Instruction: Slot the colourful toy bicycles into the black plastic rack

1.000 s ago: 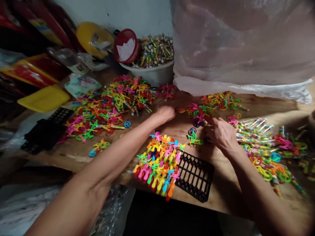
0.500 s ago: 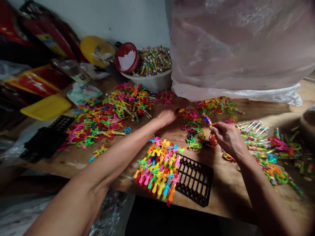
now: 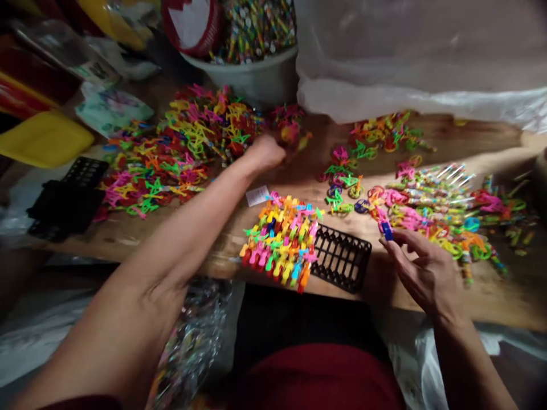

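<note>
My right hand [image 3: 427,276], at the right front of the wooden table [image 3: 231,239], pinches a small blue plastic piece [image 3: 386,230] between thumb and fingers. Red and pink parts show just beyond that piece. My left hand [image 3: 267,152] reaches far forward, closed, beside a blurred orange-yellow plastic piece [image 3: 291,134]; its fingertips are smeared and partly hidden. Between my arms lies a black slotted plastic rack [image 3: 342,256]. Its left part is covered with rows of colourful plastic toys [image 3: 277,239], while bare slots show on the right.
A big heap of colourful plastic pieces [image 3: 188,136] spreads at the left. Patterned tubes [image 3: 427,196] lie at the right. Behind stand a grey tub [image 3: 256,80] of tubes and a red basket [image 3: 209,40]. More black racks [image 3: 64,199] and a yellow tray [image 3: 47,139] sit far left.
The view has tilted down. My right hand has drawn back toward the front edge with the blue piece. My left hand has shifted left, near the heap, with an orange-yellow piece by its fingertips.
</note>
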Motion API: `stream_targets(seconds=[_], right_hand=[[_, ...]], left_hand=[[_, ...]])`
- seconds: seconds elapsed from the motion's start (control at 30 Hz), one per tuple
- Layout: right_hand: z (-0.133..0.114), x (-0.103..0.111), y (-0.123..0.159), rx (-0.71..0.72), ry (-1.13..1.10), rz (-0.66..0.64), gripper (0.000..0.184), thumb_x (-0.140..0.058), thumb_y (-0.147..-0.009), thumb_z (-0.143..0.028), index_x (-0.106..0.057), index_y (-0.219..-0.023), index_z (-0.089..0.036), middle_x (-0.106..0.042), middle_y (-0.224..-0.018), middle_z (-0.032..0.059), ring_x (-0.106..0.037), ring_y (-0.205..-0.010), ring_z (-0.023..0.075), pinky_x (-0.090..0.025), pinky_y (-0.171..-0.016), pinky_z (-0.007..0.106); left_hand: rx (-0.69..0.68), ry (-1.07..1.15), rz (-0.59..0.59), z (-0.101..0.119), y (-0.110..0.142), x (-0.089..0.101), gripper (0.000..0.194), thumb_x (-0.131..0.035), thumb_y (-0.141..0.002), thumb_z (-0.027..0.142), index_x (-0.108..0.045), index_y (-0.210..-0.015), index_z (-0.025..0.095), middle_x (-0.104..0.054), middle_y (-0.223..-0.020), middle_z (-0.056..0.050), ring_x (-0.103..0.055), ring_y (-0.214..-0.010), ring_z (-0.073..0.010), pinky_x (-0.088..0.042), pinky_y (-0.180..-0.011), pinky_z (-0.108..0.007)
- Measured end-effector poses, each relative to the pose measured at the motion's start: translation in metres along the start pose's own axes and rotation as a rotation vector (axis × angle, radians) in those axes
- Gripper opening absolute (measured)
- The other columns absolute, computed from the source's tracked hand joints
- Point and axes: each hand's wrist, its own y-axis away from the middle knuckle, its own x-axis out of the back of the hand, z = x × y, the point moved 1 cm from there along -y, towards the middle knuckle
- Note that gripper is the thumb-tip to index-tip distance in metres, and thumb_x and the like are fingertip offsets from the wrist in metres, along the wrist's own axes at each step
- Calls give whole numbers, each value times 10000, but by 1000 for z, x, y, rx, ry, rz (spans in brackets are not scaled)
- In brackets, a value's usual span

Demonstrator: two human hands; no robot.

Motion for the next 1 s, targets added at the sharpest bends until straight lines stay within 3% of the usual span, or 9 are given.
stream_targets(seconds=[0.1, 0.17, 0.27, 0.33, 0.47, 0.57, 0.73, 0.83, 1.0], right_hand=[[4, -8, 35, 99, 238, 47, 248, -546, -975, -373, -716, -990, -193, -688, -945, 83, -628, -809, 202, -480, -678, 317], [8, -14, 45, 115, 319, 37, 254, -502, -1000, -345, -698, -1015, -183, -667, -953, 87, -613, -794, 196, -474, -685, 316], [10, -15, 45, 151, 360, 16, 243, -459, -1015, -316, -664, -1026, -185, -658, -923, 77, -601, -730, 181, -462, -648, 306], [4, -10, 43, 211, 327, 54, 207, -477, -1001, -314, -644, -1007, -193, -660, -876, 71, -611, -712, 189, -465, -640, 316], [-21, -18, 38, 319, 80, 92, 137, -567, -949, -257, -645, -1053, -212, -712, -927, 70, -674, -802, 209, -513, -712, 330], [-37, -45, 29, 297, -110, 105, 115, -586, -942, -240, -673, -1011, -211, -731, -920, 53, -683, -786, 192, -515, -697, 310], [-44, -85, 3, 100, -269, 50, 175, -549, -953, -322, -683, -920, -215, -725, -920, 43, -653, -822, 195, -515, -775, 334], [-45, -92, -6, 107, -282, 5, 194, -534, -959, -328, -688, -933, -213, -730, -943, 51, -632, -854, 203, -496, -812, 347], [-50, -93, -10, 140, -160, -10, 230, -477, -945, -268, -599, -759, -211, -644, -755, 48, -550, -761, 197, -450, -729, 325]], left_hand=[[-17, -86, -95, 16, 35, 11, 240, -475, -1018, 150, -599, -1190, 37, -689, -801, 51, -647, -1034, -142, -376, -1145, -631], [-16, -36, -57, 25, 62, 15, 258, -511, -1021, 167, -581, -1256, 87, -720, -861, 40, -681, -1028, -144, -452, -1108, -556], [12, 154, 64, 29, 105, 16, 217, -588, -1012, 255, -640, -1179, 128, -755, -994, -40, -710, -1087, -213, -602, -972, -371], [28, 257, 118, 28, 131, 11, 243, -585, -1014, 316, -663, -1136, 121, -753, -1035, -84, -717, -1101, -250, -643, -883, -336], [58, 368, 115, 22, 168, -10, 248, -568, -1015, 311, -674, -1122, 113, -755, -990, -81, -739, -1044, -249, -647, -887, -379], [28, 465, 72, 14, 180, -28, 170, -565, -1000, 228, -669, -1084, 123, -757, -1039, -82, -737, -1049, -234, -627, -936, -401], [20, 593, 18, 4, 181, -44, 156, -520, -988, 158, -662, -1050, 143, -736, -1177, -85, -671, -1205, -249, -552, -1065, -446], [36, 574, 40, 4, 180, -44, 158, -548, -971, 166, -663, -1078, 156, -711, -1248, -85, -620, -1282, -264, -503, -1119, -471], [62, 598, 63, 4, 178, -42, 173, -560, -951, 119, -657, -1087, 163, -713, -1249, -73, -627, -1271, -265, -509, -1106, -478]])
